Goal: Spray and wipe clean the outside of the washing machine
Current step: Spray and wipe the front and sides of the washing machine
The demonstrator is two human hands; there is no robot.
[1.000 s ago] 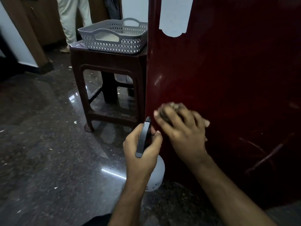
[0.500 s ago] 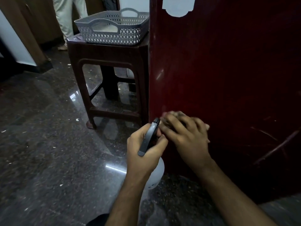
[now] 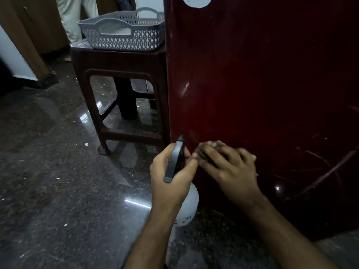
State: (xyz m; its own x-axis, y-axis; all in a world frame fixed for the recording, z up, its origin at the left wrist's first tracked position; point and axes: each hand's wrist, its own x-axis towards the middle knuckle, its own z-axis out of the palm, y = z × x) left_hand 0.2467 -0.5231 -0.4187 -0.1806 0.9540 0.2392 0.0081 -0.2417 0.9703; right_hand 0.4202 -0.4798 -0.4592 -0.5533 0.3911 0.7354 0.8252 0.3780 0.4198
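Risk of smearing: right hand point(image 3: 228, 167) pressing a dark cloth point(image 3: 212, 145) low on the maroon washing machine point(image 3: 262, 94), left hand point(image 3: 171, 177) clenched on the spray bottle point(image 3: 186, 206) just left, nozzle crowding the fingers.

No text can be read. The white spray bottle point(image 3: 186, 206) bears small dark marks at its 6 o'clock edge, too blurred to make out. A pale sticker point(image 3: 198, 1) on the washing machine point(image 3: 262, 84), at 12 o'clock, looks blank.
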